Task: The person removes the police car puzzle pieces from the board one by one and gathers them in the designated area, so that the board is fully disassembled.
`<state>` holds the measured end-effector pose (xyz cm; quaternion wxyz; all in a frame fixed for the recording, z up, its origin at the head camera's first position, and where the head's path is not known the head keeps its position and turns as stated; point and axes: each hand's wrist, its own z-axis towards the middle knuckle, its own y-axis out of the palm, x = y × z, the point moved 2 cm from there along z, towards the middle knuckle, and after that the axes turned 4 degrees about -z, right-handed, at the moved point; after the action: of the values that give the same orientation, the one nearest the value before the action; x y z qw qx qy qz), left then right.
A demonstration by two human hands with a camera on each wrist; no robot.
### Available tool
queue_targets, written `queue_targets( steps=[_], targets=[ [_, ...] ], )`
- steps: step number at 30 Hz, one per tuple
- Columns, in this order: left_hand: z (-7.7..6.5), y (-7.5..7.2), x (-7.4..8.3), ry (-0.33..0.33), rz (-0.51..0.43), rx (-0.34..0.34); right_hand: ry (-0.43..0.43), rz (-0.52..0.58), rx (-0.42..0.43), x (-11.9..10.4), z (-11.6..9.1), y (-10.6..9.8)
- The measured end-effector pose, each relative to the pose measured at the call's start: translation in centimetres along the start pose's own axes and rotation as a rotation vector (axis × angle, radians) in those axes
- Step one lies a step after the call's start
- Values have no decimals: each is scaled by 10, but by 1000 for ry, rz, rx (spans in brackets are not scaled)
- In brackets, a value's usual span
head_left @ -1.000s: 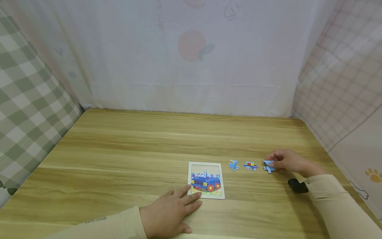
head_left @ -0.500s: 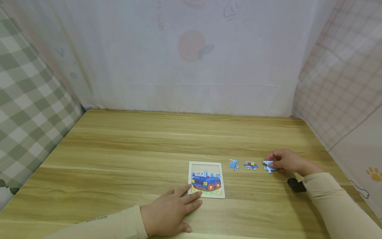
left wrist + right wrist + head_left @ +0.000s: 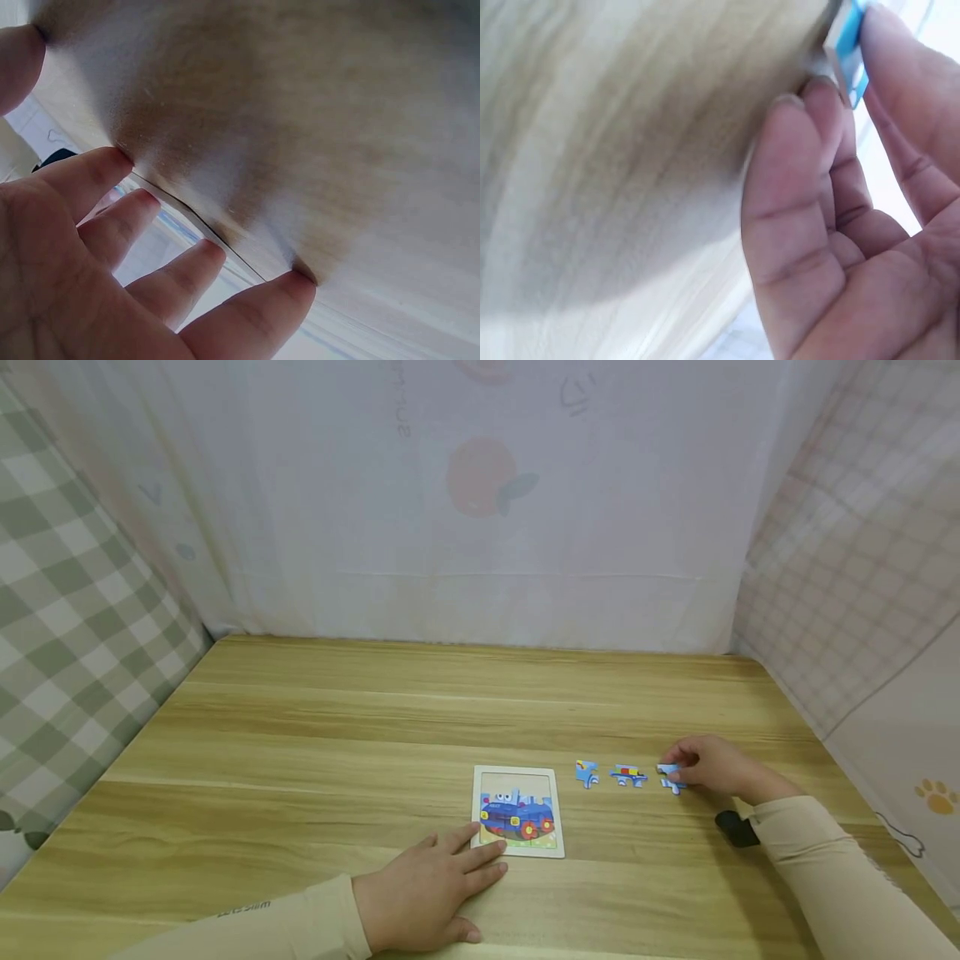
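My left hand (image 3: 423, 897) lies with fingers spread, its fingertips on the table and the lower left edge of a white-rimmed puzzle board (image 3: 559, 835). The board carries a joined blue vehicle picture with eyes, its upper strip bare. To the right, my right hand (image 3: 716, 766) pinches a light blue puzzle piece (image 3: 672, 785) at the table surface. The right wrist view shows the thumb on the face of that piece (image 3: 849, 46). Two more pieces lie left of it: a red-and-yellow-topped puzzle piece (image 3: 628, 775) and a blue puzzle piece (image 3: 587, 773).
The wooden table (image 3: 337, 718) runs back to a pale printed curtain (image 3: 360, 527). Green checked cloth (image 3: 75, 610) hangs on the left, and a pale checked cloth (image 3: 862, 543) on the right. A black wrist device (image 3: 737, 828) sits under the right sleeve.
My right hand has shifted slightly left with the light blue puzzle piece, which has turned a little in its fingers. My left hand has stayed in place on the board.
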<state>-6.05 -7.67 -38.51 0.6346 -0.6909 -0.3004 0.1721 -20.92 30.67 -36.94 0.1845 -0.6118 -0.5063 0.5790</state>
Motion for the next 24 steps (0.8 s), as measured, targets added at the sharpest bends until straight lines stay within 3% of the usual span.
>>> queue_targets(
  steps=[16, 24],
  targets=[
    [-1, 0, 0, 0, -6, -3, -33, -106, 51, -8, 1, 2],
    [0, 0, -1, -2, -20, -2, -65, -84, 181, -44, 1, 8]
  ],
)
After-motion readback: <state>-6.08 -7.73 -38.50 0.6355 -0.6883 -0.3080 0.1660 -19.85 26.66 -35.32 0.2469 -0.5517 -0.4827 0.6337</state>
